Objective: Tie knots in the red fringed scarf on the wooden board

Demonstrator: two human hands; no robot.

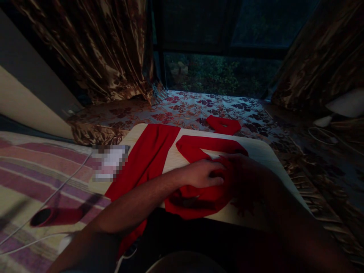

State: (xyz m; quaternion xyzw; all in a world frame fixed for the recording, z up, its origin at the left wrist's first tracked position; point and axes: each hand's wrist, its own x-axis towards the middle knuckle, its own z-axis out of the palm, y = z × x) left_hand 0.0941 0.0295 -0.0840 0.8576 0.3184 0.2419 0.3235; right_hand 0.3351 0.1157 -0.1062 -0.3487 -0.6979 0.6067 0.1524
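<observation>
Red cloth (pixel 212 199) beneath both hands (pixel 203 174), grip unclear; red cylinder (pixel 65 216) on striped bedding (pixel 31 170), interior dark.

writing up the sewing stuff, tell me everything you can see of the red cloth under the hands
The red cloth looks like plain, matt, soft fabric. It lies loosely on the pale table, bent into bands, with an opening toward its far side where the table shows. Its near part is shadowed. The left hand rests on it; the right hand, in deep shadow, is at its right side, its grip unclear. Whether it is one piece can't be told.
</observation>
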